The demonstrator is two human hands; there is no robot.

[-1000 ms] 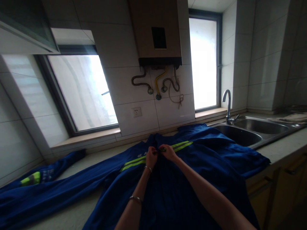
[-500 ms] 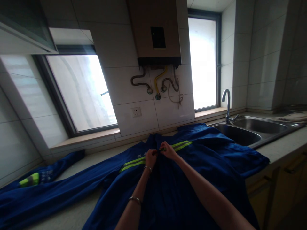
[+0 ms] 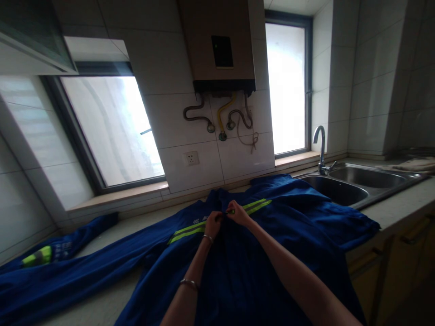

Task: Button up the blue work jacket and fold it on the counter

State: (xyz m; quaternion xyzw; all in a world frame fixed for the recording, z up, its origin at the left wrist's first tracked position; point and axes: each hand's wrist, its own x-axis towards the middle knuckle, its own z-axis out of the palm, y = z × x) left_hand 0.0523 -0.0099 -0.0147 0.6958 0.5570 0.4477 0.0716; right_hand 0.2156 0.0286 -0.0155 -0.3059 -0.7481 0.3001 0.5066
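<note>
A blue work jacket [image 3: 272,267] with yellow-green and grey stripes lies spread over the counter, one sleeve stretched to the left. My left hand [image 3: 213,222] is closed in a pinch on the jacket's front, near the middle below the collar. Just beside it, almost touching, my right hand [image 3: 238,214] is closed around a small green-handled tool [image 3: 231,211]. Its thin dark tip points left toward the pinched cloth. Exactly what kind of tool it is I cannot make out. Fingers hide the spot being worked on.
A double steel sink [image 3: 374,176] with a faucet [image 3: 320,149] is set into the counter [image 3: 401,206] at right. A cloth [image 3: 408,165] lies behind it. On the tiled wall hang a water heater [image 3: 220,50] with hoses and a socket [image 3: 191,158]. Windows flank the heater.
The view has shifted very slightly. Both hands stay at the same place on the jacket, with the green-handled tool still in my right hand.
</note>
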